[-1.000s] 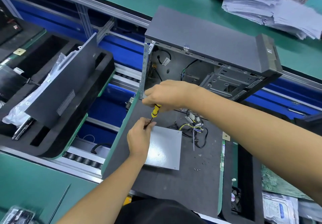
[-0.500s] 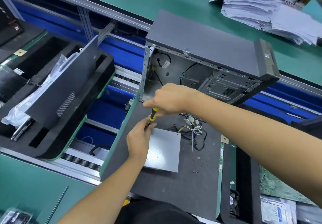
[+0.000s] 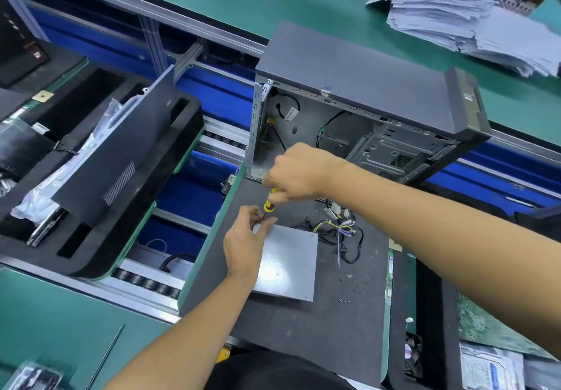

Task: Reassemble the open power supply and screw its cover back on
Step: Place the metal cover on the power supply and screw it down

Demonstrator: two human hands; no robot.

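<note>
Screwdriver at far left corner of power supply.
Right hand (image 3: 299,172) grips the yellow-handled screwdriver (image 3: 268,205); left hand (image 3: 245,242) fingertips pinch its shaft over power supply cover (image 3: 288,263).

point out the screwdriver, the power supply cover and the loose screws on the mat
screwdriver (image 3: 269,206): head view, on its yellow handle.
power supply cover (image 3: 291,265): head view, middle of the bare grey plate.
loose screws (image 3: 344,300): head view, on the small pair right of the cover.

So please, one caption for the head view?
Right hand drives a yellow-handled screwdriver into the power supply cover; left hand steadies its tip.
</note>
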